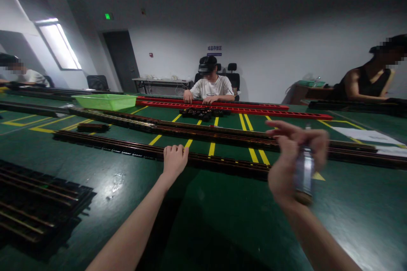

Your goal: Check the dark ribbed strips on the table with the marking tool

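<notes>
My left hand (pixel 175 159) is closed over a long dark track-like strip (pixel 121 145) with copper-coloured lines, which lies crosswise in front of me. My right hand (pixel 286 167), smeared by motion, is raised near the strip's right end. Within it is a shiny silver hand tool (pixel 304 171) with a brownish end; its exact kind is too blurred to tell. The index finger and thumb point forward, the other fingers curl around the tool. Beyond the strip runs a second, longer dark strip bundle (pixel 178 130).
Stacked dark strips (pixel 34 205) lie at left front. Farther off are a short dark piece (pixel 93 128), a green basket (pixel 106 101), red ladder-like strips (pixel 254 111) and a dark pile (pixel 203 113). A person (pixel 213 87) sits opposite; others work at both sides. Papers (pixel 369 134) lie right.
</notes>
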A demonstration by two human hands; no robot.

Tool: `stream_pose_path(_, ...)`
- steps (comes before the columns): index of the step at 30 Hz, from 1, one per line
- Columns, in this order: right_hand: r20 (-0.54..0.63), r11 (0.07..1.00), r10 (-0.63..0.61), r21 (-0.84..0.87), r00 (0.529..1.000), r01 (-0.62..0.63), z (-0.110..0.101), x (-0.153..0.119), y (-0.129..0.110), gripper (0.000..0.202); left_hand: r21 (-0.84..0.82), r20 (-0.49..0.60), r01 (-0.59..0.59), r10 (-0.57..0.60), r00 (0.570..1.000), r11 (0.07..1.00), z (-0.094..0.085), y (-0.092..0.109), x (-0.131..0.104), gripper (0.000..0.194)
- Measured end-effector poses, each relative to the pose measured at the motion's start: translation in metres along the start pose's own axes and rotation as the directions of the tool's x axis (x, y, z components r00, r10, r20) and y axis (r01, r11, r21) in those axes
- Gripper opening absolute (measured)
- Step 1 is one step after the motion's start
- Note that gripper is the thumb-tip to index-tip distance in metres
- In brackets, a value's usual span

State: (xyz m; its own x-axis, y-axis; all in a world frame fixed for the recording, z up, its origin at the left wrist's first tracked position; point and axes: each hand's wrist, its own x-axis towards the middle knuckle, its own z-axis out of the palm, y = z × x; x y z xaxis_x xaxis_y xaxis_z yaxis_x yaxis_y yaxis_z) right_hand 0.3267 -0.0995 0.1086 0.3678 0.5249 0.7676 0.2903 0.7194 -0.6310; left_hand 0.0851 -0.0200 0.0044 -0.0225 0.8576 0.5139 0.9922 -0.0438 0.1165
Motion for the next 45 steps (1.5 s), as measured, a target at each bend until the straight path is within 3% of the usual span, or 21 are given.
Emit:
stream_pose_path(2, 0.058, 0.995, -0.014, -0.095, 0.998, 0.020, 0.016, -0.013, 0.017, 0.018, -0.052, 0.026, -0.012, 0.013, 1.000, 0.999, 0.000, 0.009, -0.001, 0.041)
stream_pose_path(3, 0.169, 0.984, 0.028, -0.179, 0.985, 0.003, 0.022, -0.021, 0.027, 0.018, -0.082, 0.039, -0.014, 0.017, 0.999, 0.997, 0.000, 0.014, -0.002, 0.041)
stream_pose_path(6, 0.422, 0.897, 0.156, -0.440, 0.893, 0.051, 0.032, -0.045, 0.057, 0.014, -0.168, 0.088, -0.034, 0.049, 0.995, 0.985, -0.001, 0.027, -0.005, 0.042)
stream_pose_path(11, 0.595, 0.803, 0.171, -0.546, 0.785, 0.239, 0.033, -0.060, 0.077, 0.011, -0.224, 0.097, -0.123, 0.147, 0.984, 0.967, -0.005, 0.049, -0.011, 0.035)
stream_pose_path(15, 0.591, 0.705, 0.262, -0.657, 0.763, 0.267, 0.029, -0.056, 0.083, 0.015, -0.295, 0.140, -0.163, 0.211, 0.967, 0.942, -0.007, 0.055, -0.012, 0.031)
stream_pose_path(19, 0.564, 0.697, 0.323, -0.685, 0.760, 0.212, 0.022, -0.049, 0.087, 0.018, -0.372, 0.103, -0.192, 0.246, 0.964, 0.908, -0.004, 0.043, -0.006, 0.029)
stream_pose_path(23, 0.559, 0.727, 0.397, -0.675, 0.728, 0.122, 0.016, -0.042, 0.088, 0.019, -0.251, -0.074, -0.250, 0.239, 0.968, 0.935, -0.005, 0.011, 0.003, 0.029)
stream_pose_path(26, 0.539, 0.729, 0.435, -0.681, 0.721, 0.068, 0.010, -0.034, 0.092, 0.023, -0.084, -0.146, -0.097, 0.084, 0.986, 0.992, -0.007, -0.022, 0.007, 0.029)
stream_pose_path(28, 0.533, 0.746, 0.492, -0.666, 0.689, -0.017, 0.003, -0.026, 0.097, 0.029, -0.007, -0.180, 0.037, -0.037, 0.983, 0.999, -0.007, -0.044, 0.008, 0.032)
stream_pose_path(30, 0.489, 0.704, 0.554, -0.708, 0.674, -0.066, -0.006, -0.016, 0.103, 0.036, 0.006, -0.177, 0.160, -0.156, 0.972, 0.987, -0.004, -0.061, 0.008, 0.034)
stream_pose_path(32, 0.448, 0.658, 0.590, -0.749, 0.672, -0.078, -0.015, -0.006, 0.108, 0.041, -0.004, -0.147, 0.208, -0.206, 0.967, 0.978, 0.000, -0.070, 0.008, 0.036)
stream_pose_path(35, 0.429, 0.607, 0.641, -0.791, 0.636, -0.077, -0.028, 0.010, 0.114, 0.044, 0.005, -0.071, 0.158, -0.157, 0.985, 0.987, 0.003, -0.072, 0.008, 0.036)
stream_pose_path(40, 0.420, 0.535, 0.696, -0.844, 0.583, -0.031, -0.047, 0.027, 0.121, 0.042, 0.036, -0.013, 0.000, 0.001, 1.000, 0.999, 0.003, -0.058, 0.009, 0.035)
stream_pose_path(45, 0.463, 0.575, 0.681, -0.818, 0.568, -0.023, -0.048, 0.028, 0.122, 0.037, 0.046, -0.010, 0.038, -0.037, 0.999, 0.998, 0.004, -0.051, 0.009, 0.039)
